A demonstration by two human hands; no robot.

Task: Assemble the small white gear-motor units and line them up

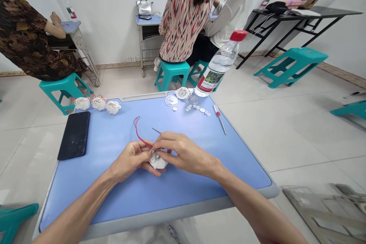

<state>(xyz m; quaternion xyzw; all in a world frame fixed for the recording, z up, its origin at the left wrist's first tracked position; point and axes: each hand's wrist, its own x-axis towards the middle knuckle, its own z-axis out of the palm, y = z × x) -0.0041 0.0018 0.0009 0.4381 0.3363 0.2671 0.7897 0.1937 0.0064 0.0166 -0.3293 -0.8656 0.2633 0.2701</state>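
Over the near middle of the blue desk (120, 194), both hands work at a small white plastic housing (158, 162). My left hand (133, 160) is closed around its left side, with fingers underneath. My right hand (183, 152) presses its fingertips on the top, close to where a looped red cord (138, 131) meets the housing. A thin metal shaft (156, 130) pokes out beyond my right hand; its other end is hidden, so I cannot tell whether the hand grips it.
Three white housings (98, 103) with red cords and a black phone (74, 135) lie left. Farther back are a clear cover (171, 101), another white housing (182, 92), several small gears (197, 107), a water bottle (214, 69) and a screwdriver (219, 119). People sit on green stools (173, 72) beyond.
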